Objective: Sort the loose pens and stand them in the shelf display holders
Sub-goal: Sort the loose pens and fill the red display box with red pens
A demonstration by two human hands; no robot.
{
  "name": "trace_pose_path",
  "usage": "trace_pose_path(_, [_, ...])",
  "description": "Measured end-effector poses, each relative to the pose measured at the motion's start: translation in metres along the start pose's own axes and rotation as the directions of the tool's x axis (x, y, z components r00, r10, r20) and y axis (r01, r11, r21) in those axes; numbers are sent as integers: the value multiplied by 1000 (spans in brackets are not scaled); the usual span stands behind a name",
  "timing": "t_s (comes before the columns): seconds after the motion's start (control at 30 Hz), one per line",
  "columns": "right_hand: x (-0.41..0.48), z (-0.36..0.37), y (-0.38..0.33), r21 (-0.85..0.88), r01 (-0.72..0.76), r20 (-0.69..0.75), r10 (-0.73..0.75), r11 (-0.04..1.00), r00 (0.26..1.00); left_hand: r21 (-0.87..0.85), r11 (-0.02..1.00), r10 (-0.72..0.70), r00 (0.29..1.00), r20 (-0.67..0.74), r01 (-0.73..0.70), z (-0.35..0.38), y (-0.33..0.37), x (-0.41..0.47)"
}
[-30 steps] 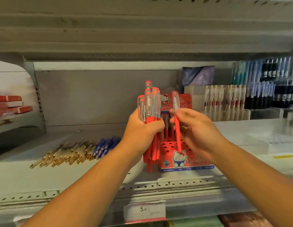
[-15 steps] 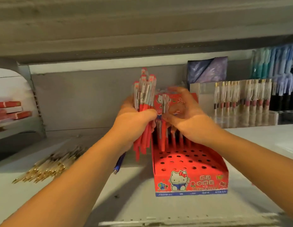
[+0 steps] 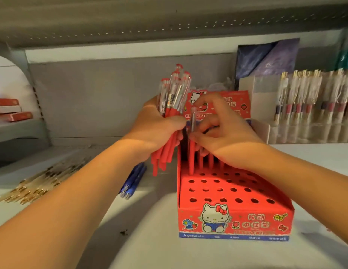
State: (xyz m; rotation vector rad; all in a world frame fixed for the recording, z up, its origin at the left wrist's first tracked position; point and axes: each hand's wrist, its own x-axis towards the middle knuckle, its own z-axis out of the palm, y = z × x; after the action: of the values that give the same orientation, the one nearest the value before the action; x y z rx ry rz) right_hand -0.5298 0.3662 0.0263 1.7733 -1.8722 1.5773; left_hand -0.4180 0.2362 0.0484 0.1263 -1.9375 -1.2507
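My left hand grips a bundle of red pens upright, just left of the red cartoon-cat display holder on the shelf. My right hand pinches a single red pen that stands upright with its tip in a back-row hole at the holder's left side. Several more red pens stand in the back row, partly hidden behind my right hand. The front rows of holes are bare.
Blue pens lie on the shelf left of the holder, and a heap of gold-tipped clear pens lies further left. Clear racks of pens stand at the right. Red and white boxes sit on the neighbouring left shelf.
My view has come closer to the holder. My right hand has carried the single red pen from beside the bundle down into a back-row hole. The left hand keeps its bundle.
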Motion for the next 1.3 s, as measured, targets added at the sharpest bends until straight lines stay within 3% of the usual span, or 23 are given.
trace_pose_path(0.27, [-5,3,0,-160,-69,167,96,985,981,59,998,-31,997,67,27,-21,-10,3])
trace_pose_path(0.43, [0,-1,-5,-216,-49,18,55,975,998,-6,998,-56,986,155,58,-20,-4,1])
trace_pose_path(0.5, [1,0,-10,-123,-75,-57,69,990,996,-4,998,-53,972,227,56,-18,-2,-3])
trace_pose_path(0.57, [4,2,-17,75,-129,-117,137,989,984,4,999,-46,957,287,47,-16,1,-6])
trace_pose_path(0.7, [4,8,-27,331,-225,-119,277,917,953,-15,998,-46,946,322,54,-17,4,-9])
trace_pose_path(0.87, [0,5,-27,401,-274,-79,331,874,940,-20,997,-63,952,301,72,-13,1,-11])
trace_pose_path(1.03, [-1,2,-27,470,-236,-28,282,850,959,-58,995,-65,959,276,85,-13,0,-11])
trace_pose_path(1.3, [1,-3,-33,686,-162,-89,304,709,949,-84,992,-77,974,212,96,-18,-3,-5])
